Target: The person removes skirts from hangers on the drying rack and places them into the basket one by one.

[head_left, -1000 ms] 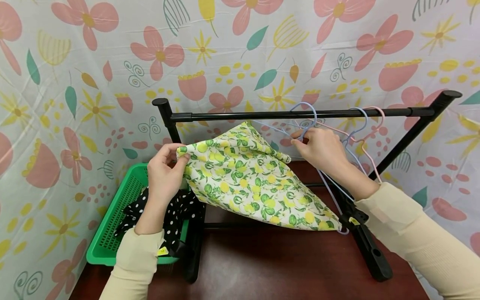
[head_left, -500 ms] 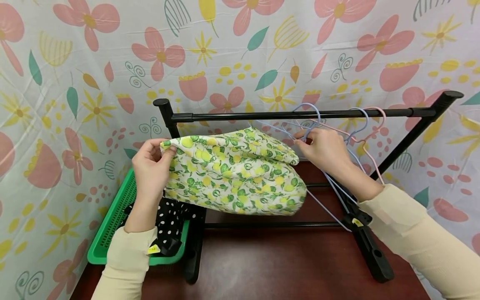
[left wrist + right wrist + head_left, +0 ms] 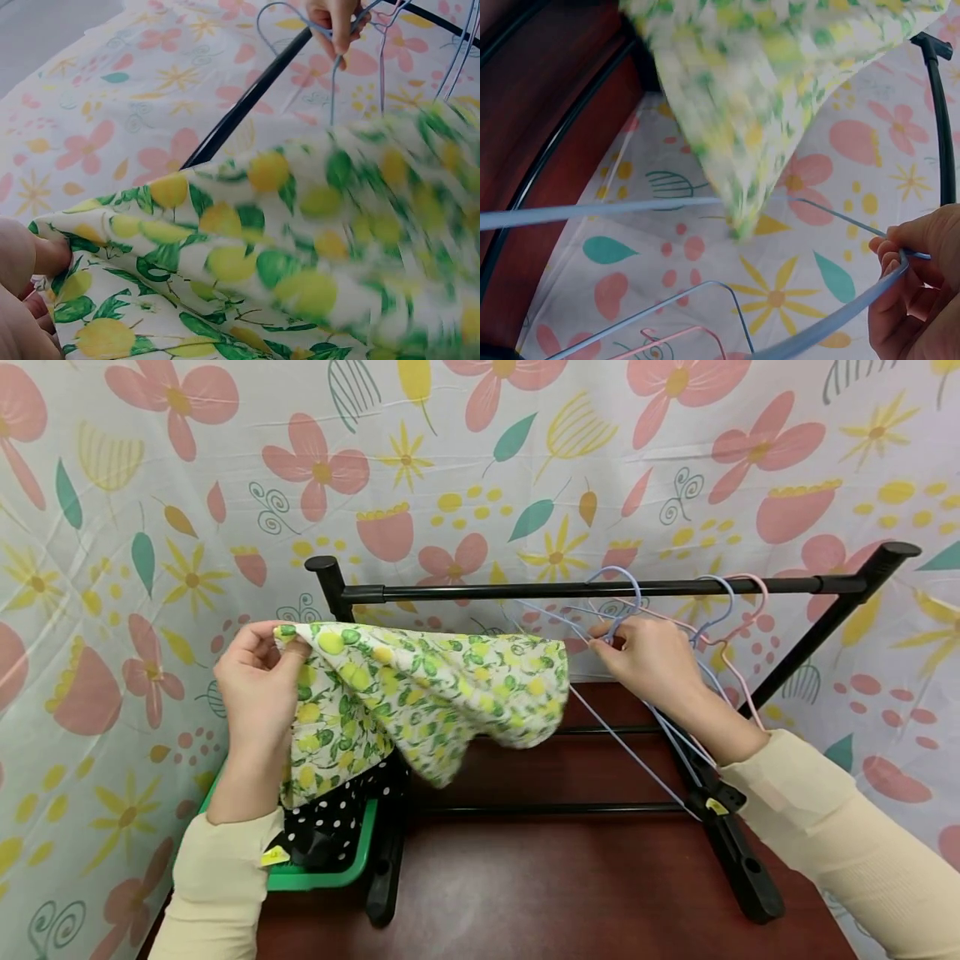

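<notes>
A lemon-print cloth (image 3: 420, 681) in white, yellow and green trails to the right from my left hand (image 3: 258, 693), which pinches its upper left corner. The cloth's far part is blurred in the left wrist view, and its kind does not show. My right hand (image 3: 648, 664) grips a blue hanger (image 3: 618, 760) just below its hook, and the hook loops over the rack's black bar (image 3: 480, 592). Cloth and hanger look apart: in the right wrist view a blurred tip of the lemon-print cloth (image 3: 739, 187) hangs near the hanger's wire (image 3: 615, 210).
A second blue hanger (image 3: 718, 583) and a pink hanger (image 3: 759, 593) hang farther right on the bar. At the left, a green basket (image 3: 322, 881) holds black polka-dot cloth (image 3: 337, 814). The rack's black feet (image 3: 384, 885) stand on a dark red tabletop (image 3: 540, 885).
My left hand has moved left, drawing the lemon-print cloth off the blue hanger; the cloth's right end has swung left and the hanger's lower wire shows. My right hand has barely moved.
</notes>
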Motion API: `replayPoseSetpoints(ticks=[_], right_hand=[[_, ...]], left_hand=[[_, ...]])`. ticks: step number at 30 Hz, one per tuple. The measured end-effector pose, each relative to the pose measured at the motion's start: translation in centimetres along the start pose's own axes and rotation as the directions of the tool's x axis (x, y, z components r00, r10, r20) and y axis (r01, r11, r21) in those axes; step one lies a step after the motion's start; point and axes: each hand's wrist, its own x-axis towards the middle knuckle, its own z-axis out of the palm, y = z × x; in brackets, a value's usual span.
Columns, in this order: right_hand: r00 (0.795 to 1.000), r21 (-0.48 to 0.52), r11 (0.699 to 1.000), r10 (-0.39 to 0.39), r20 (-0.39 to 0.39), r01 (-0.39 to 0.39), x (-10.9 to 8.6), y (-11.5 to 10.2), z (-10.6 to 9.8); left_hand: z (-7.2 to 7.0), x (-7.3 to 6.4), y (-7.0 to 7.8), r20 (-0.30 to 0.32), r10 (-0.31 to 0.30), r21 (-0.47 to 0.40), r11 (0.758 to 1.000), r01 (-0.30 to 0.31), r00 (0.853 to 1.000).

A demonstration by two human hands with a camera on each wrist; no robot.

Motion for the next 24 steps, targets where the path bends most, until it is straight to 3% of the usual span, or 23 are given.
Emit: replayPoseSetpoints(ticks=[7,14,20,24], right_hand=[[0.999,-0.041,0.999,0.019,-0.045,-0.021,0.0,0.7,-0.2],[0.997,-0.055,0.995,0.081,-0.002,-0.081,-0.2,1.4,-0.6],[0.993,-0.075,0.99,0.12,0.025,-0.118,-0.6,1.8,-0.8],[0.992,-0.084,0.989,0.123,0.023,-0.12,-0.7,2.1,-0.9]], left_hand=[[-1.6,0.9,0.7,-0.045,0.003,-0.051,0.999,-0.005,0.999],[-3.6,1.7,1.4,-0.121,0.004,-0.109,0.994,-0.017,0.993],[-5.5,2.7,2.5,-0.23,0.028,-0.224,0.971,-0.081,0.973],[-6.9,3.2,3.1,-0.282,0.034,-0.173,0.981,-0.085,0.959]])
